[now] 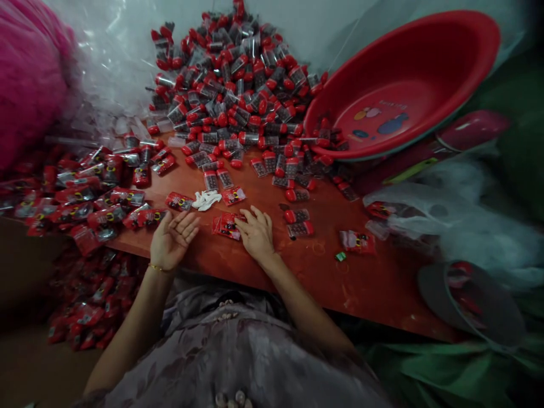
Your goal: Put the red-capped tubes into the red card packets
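My left hand is turned palm up near the front edge of the table, its fingers loosely stretched and nothing in the palm. My right hand lies palm down with bent, spread fingers. Its fingertips touch the right end of some flat red printed packets, which lie between my hands. Just beyond them are a crumpled white cloth-like piece and another red packet. Right of my right hand lie several clear small containers with red caps and dark contents.
A tall heap of red-capped containers rises at the back. Filled red packets crowd the table's left side, with more piled below. A red basin leans at back right. A grey bin and plastic bags are at right.
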Available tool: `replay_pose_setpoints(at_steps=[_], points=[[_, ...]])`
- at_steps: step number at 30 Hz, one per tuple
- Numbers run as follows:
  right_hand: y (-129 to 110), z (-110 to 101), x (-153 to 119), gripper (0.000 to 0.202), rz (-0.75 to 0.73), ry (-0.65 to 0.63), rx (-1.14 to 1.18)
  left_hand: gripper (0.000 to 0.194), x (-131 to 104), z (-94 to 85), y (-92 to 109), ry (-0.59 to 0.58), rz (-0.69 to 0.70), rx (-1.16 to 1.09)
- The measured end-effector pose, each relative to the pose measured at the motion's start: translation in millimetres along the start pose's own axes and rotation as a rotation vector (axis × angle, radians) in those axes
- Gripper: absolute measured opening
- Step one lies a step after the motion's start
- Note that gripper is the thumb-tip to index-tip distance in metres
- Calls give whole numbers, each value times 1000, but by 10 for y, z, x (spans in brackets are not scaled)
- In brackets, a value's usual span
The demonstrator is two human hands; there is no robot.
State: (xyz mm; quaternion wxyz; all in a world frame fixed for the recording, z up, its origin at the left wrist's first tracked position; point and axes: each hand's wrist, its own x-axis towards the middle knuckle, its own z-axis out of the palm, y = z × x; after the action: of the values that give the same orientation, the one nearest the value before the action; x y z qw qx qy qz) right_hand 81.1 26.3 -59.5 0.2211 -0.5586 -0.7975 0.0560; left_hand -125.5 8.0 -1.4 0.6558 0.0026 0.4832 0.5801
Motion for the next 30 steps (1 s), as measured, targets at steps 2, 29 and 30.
replay_pose_setpoints(at_steps=[2,29,30], points=[[14,-6,-30,20,-4,48,27,25,-48,65,-113,-45,72,167],[54,-426,-65,24,420,188,987,33,42,687,-533,-421,346,580],[39,-443,-73,23,413,230,925,36,38,686,-539,-400,342,567]])
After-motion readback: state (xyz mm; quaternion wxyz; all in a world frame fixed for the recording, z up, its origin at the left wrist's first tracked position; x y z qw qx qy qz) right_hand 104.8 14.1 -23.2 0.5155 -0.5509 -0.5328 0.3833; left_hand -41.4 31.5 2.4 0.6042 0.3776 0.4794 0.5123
